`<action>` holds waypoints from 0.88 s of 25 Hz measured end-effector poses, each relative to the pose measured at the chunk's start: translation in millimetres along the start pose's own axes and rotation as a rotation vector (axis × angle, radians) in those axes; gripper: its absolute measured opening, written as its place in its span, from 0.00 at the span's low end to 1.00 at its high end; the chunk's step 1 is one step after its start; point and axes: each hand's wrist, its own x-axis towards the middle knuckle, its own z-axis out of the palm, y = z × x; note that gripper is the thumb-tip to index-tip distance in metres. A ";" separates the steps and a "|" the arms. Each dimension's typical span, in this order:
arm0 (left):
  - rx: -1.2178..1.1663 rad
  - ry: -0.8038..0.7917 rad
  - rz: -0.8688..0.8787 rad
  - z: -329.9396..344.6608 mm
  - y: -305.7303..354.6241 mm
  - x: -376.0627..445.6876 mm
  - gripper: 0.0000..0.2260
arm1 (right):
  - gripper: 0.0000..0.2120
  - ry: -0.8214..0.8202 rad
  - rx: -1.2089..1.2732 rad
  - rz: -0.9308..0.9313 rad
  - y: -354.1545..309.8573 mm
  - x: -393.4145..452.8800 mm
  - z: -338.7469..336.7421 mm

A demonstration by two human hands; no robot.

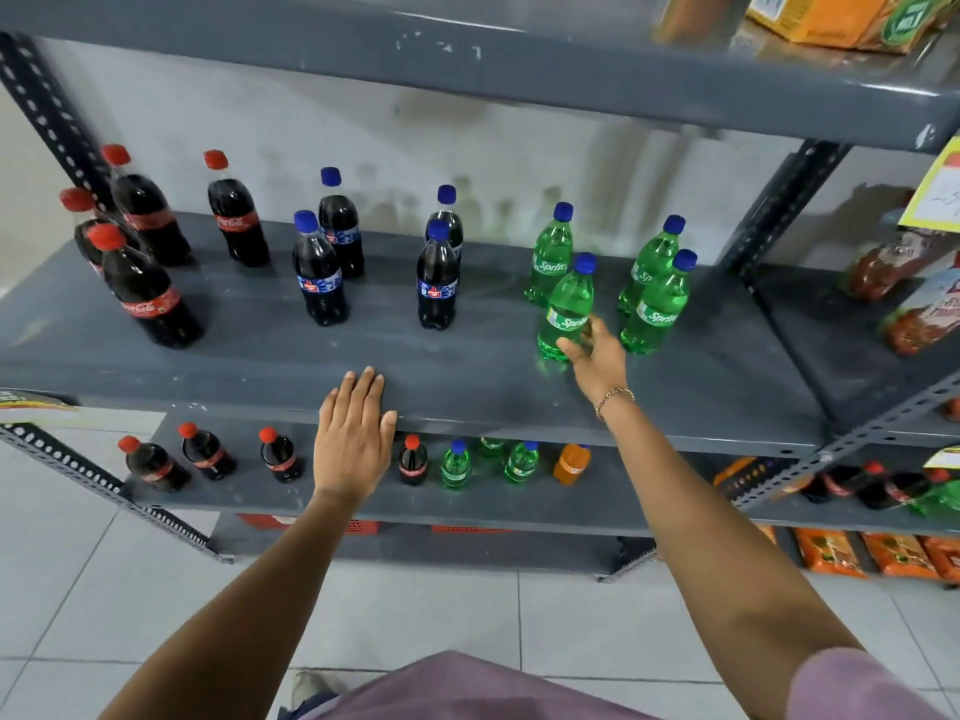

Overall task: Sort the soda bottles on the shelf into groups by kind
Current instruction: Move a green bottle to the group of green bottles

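On the grey middle shelf, several Coca-Cola bottles with red caps stand at the left. Several dark cola bottles with blue caps and blue labels occupy the middle. At the right stand several green Sprite bottles. My right hand wraps around the lower part of the front Sprite bottle, which stands upright on the shelf, thumb in front and fingers behind. My left hand lies flat on the shelf's front edge, palm down, holding nothing.
The shelf below carries small cola, Sprite and orange soda bottles. The upper shelf hangs close above the bottle caps. A perforated upright separates a neighbouring bay with red-orange bottles. White wall behind, tiled floor below.
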 end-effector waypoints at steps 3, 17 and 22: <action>-0.004 0.005 -0.004 -0.4 1.3 -0.5 0.27 | 0.25 -0.004 0.025 0.005 -2.6 10.9 5.8; -0.026 0.014 0.049 -5.5 -25.2 -1.9 0.25 | 0.30 0.143 0.151 0.088 -18.7 -3.0 23.2; -0.002 0.022 0.017 -22.0 -91.4 -10.1 0.25 | 0.05 0.280 0.166 0.041 -51.2 -69.3 99.4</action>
